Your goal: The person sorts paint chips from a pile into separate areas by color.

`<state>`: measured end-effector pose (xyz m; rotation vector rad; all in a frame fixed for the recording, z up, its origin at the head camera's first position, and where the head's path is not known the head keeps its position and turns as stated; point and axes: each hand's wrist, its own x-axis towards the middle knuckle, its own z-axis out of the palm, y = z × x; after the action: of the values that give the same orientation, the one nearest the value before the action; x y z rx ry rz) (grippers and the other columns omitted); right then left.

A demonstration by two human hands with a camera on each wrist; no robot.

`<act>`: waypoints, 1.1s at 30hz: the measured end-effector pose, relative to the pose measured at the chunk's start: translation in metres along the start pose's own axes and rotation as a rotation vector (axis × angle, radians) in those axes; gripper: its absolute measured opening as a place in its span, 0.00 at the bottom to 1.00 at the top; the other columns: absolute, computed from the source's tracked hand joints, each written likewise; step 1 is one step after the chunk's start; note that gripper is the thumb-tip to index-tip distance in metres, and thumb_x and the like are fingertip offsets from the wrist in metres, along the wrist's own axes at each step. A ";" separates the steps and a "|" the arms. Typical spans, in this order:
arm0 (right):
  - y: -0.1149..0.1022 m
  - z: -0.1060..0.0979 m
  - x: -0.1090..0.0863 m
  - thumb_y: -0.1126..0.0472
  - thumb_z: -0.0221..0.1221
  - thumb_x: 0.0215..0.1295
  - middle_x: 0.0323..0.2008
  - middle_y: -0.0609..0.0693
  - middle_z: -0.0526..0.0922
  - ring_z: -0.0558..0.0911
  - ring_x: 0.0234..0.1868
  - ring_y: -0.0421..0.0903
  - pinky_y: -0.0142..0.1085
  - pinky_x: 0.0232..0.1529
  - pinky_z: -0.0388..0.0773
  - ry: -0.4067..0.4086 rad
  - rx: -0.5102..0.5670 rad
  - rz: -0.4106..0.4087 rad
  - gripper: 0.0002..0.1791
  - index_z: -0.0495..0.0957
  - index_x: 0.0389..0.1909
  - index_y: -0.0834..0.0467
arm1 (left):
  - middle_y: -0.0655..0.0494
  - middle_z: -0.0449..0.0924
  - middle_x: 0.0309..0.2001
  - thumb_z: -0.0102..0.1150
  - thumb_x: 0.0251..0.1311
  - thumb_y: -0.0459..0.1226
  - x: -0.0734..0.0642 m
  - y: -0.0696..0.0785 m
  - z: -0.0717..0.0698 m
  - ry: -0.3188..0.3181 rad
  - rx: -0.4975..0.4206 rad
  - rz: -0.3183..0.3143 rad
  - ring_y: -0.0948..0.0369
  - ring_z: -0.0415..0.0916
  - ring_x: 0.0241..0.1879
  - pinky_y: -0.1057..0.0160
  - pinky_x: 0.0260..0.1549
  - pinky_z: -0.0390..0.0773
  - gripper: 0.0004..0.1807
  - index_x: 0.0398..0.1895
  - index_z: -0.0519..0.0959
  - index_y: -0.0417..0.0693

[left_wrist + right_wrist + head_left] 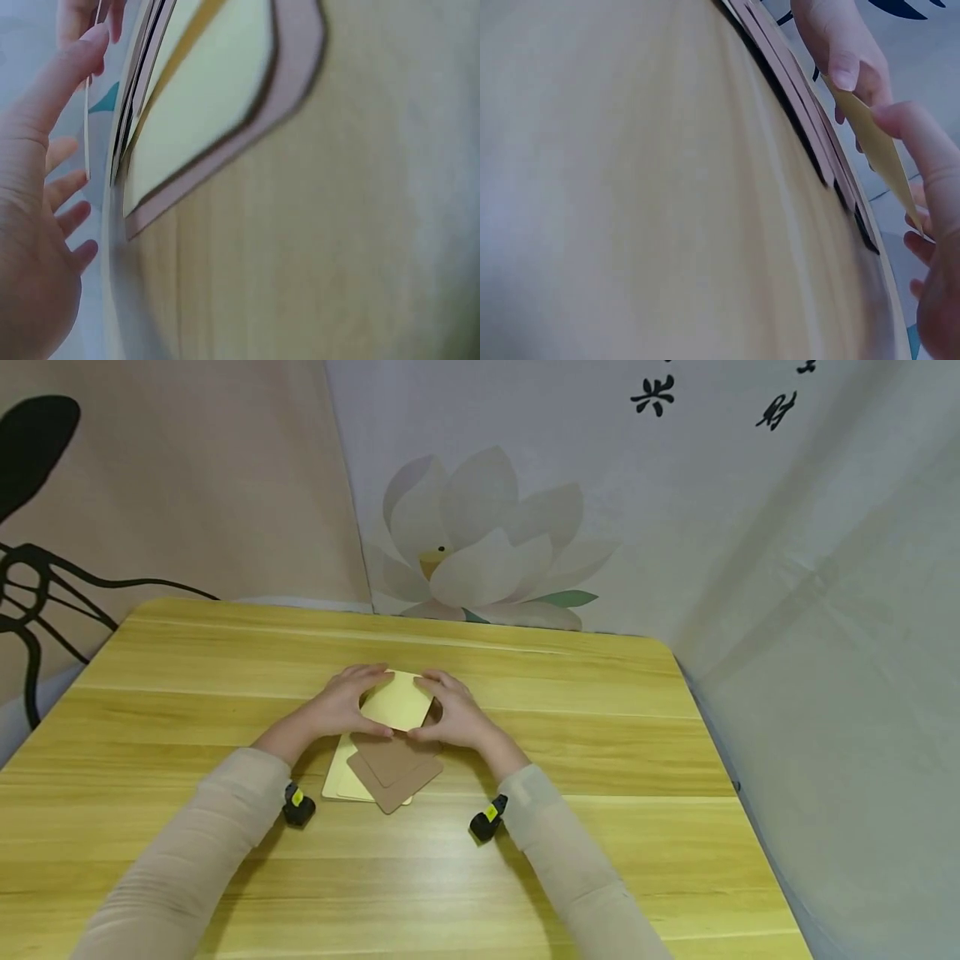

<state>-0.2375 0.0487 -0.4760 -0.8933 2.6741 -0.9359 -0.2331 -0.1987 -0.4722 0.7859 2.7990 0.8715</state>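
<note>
A yellow card [397,702] is held between both hands above a small pile in the middle of the table. My left hand [347,703] grips its left side, thumb near the lower edge and fingers at the upper edge. On the opposite side my right hand [459,714] pinches it the same way. Edge-on, the thin card [881,154] shows raised over the pile in the right wrist view. Under it lie overlapping brown cards [397,789] with rounded corners, turned at angles. Pale yellow cards [335,777] stick out beneath them at the left; the hands hide the pile's far part.
All of this is on a wooden table [600,860] with rounded far corners. A curtain with a printed lotus [495,543] hangs behind it. A black metal frame [33,585] stands off the left edge. Black wrist cameras [298,810] sit at both cuffs.
</note>
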 end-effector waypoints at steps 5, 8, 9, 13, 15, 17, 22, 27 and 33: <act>0.006 -0.004 -0.006 0.42 0.72 0.48 0.72 0.46 0.54 0.53 0.71 0.51 0.52 0.66 0.54 -0.002 0.007 -0.012 0.51 0.60 0.72 0.50 | 0.42 0.53 0.72 0.72 0.36 0.64 0.001 0.005 0.002 -0.003 0.032 0.017 0.42 0.46 0.69 0.33 0.61 0.45 0.61 0.71 0.60 0.40; 0.009 -0.007 -0.010 0.42 0.72 0.48 0.72 0.46 0.53 0.52 0.71 0.51 0.52 0.66 0.54 -0.007 0.010 -0.022 0.51 0.59 0.72 0.50 | 0.43 0.54 0.71 0.72 0.36 0.64 0.003 0.008 0.004 0.001 0.038 0.026 0.42 0.46 0.69 0.34 0.61 0.45 0.60 0.71 0.61 0.40; 0.010 -0.008 -0.011 0.43 0.72 0.48 0.72 0.46 0.53 0.52 0.71 0.51 0.53 0.66 0.54 -0.010 0.013 -0.024 0.51 0.59 0.72 0.51 | 0.43 0.54 0.71 0.72 0.37 0.63 0.004 0.009 0.005 0.004 0.039 0.032 0.42 0.47 0.69 0.34 0.61 0.46 0.60 0.70 0.61 0.39; 0.014 -0.014 -0.017 0.44 0.71 0.49 0.73 0.47 0.52 0.51 0.71 0.51 0.54 0.65 0.54 -0.025 0.015 -0.037 0.51 0.58 0.73 0.52 | 0.43 0.56 0.70 0.73 0.37 0.62 0.007 0.014 0.008 0.020 0.043 0.050 0.43 0.48 0.69 0.35 0.61 0.47 0.58 0.70 0.62 0.39; 0.015 -0.017 -0.021 0.44 0.71 0.49 0.73 0.47 0.52 0.50 0.71 0.51 0.54 0.65 0.54 -0.032 0.011 -0.039 0.51 0.58 0.73 0.52 | 0.43 0.56 0.70 0.73 0.37 0.62 0.008 0.017 0.010 0.027 0.046 0.057 0.43 0.48 0.68 0.35 0.61 0.48 0.58 0.70 0.63 0.39; 0.017 -0.020 -0.024 0.45 0.71 0.49 0.73 0.47 0.52 0.51 0.71 0.52 0.53 0.65 0.54 -0.035 0.006 -0.041 0.51 0.58 0.73 0.53 | 0.44 0.57 0.70 0.73 0.37 0.62 0.009 0.020 0.012 0.031 0.049 0.061 0.43 0.49 0.68 0.35 0.61 0.49 0.58 0.69 0.63 0.40; 0.020 -0.028 -0.030 0.45 0.72 0.49 0.71 0.48 0.54 0.53 0.70 0.51 0.51 0.65 0.55 -0.032 -0.031 -0.057 0.51 0.58 0.72 0.53 | 0.44 0.58 0.69 0.72 0.37 0.63 0.012 0.028 0.016 0.045 0.054 0.077 0.45 0.51 0.68 0.37 0.61 0.50 0.57 0.69 0.64 0.41; 0.023 -0.036 -0.038 0.45 0.72 0.48 0.71 0.49 0.55 0.53 0.70 0.52 0.51 0.66 0.55 -0.034 -0.053 -0.060 0.52 0.58 0.72 0.54 | 0.43 0.58 0.69 0.69 0.38 0.65 0.014 0.037 0.021 0.057 0.057 0.088 0.44 0.51 0.67 0.37 0.61 0.51 0.57 0.69 0.65 0.41; 0.026 -0.043 -0.049 0.45 0.71 0.48 0.72 0.49 0.54 0.53 0.70 0.51 0.52 0.66 0.53 -0.046 -0.056 -0.054 0.52 0.58 0.72 0.55 | 0.44 0.59 0.68 0.70 0.37 0.65 0.018 0.048 0.029 0.083 0.048 0.083 0.45 0.52 0.67 0.38 0.61 0.51 0.57 0.68 0.66 0.41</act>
<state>-0.2255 0.1165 -0.4597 -0.9911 2.6617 -0.8440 -0.2200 -0.1415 -0.4689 0.8999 2.8880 0.8716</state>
